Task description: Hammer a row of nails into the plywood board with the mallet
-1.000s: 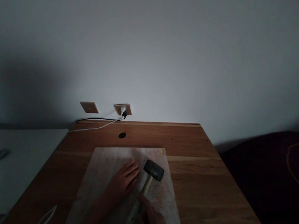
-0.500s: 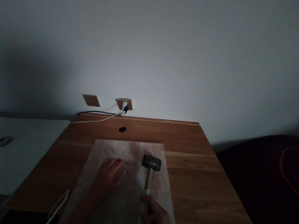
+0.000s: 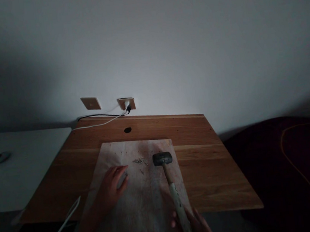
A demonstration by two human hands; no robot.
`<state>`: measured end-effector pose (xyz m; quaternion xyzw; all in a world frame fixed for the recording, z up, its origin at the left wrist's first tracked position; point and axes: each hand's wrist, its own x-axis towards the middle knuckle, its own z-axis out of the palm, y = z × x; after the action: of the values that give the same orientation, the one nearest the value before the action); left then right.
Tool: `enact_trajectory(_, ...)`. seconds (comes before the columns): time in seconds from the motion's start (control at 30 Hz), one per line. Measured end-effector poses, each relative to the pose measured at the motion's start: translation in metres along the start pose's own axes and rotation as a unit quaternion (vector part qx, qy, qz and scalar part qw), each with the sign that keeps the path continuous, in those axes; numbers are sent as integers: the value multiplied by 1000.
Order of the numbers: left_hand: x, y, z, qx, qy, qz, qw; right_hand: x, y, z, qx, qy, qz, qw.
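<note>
A rubber mallet with a black head (image 3: 162, 158) and a worn pale wooden handle lies at a slant across my right hand (image 3: 201, 229), whose fingers curl round the lower handle. My left hand (image 3: 113, 185) reaches over the left part of a pale, stained board (image 3: 143, 207). Thumb and forefinger come near each other there, with a small grey nail (image 3: 126, 173) between their tips, though dimly seen. To the right of those fingers, several loose nails (image 3: 140, 161) form a little heap on the board, left of the mallet head.
The board rests on a wooden desk (image 3: 207, 177) with a round cable hole (image 3: 127, 130). Cables run to a wall socket (image 3: 126, 103). A white table (image 3: 36, 164) stands at left, with a white cable (image 3: 63, 223) near my left arm. Dark red fabric (image 3: 268, 162) is at right.
My right hand has moved lower along the mallet's handle, and the mallet has shifted right. My left hand has drawn away leftward from the nail heap. The view has shifted slightly.
</note>
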<state>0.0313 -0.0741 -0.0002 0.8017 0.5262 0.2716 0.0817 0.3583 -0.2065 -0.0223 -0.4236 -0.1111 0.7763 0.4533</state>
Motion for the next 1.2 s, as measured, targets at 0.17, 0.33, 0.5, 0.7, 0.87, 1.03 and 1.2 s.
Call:
enact_trajectory(0.17,-5,-4,1,-4,5,14,1000,-18,8,-2,46,38,27,998)
enact_trajectory(0.33,3,-8,2,-12,9,42,999,-21,7,11,24,58,-9,998)
enact_trajectory(0.5,1,-7,-1,-21,30,53,998,-28,-12,19,-161,129,-89,974)
enact_trajectory(0.7,-18,-12,-4,-27,10,49,998,-28,-28,4,-347,103,-119,925)
enact_trajectory(0.87,-26,-14,-5,-23,7,29,999,-25,-11,-6,-375,117,-128,911)
enact_trajectory(1.03,-28,-12,-4,-33,7,17,999,-28,-8,3,-393,101,-121,906)
enact_trajectory(1.2,-28,-9,-5,-38,4,22,999,-25,-15,19,-379,78,-61,920)
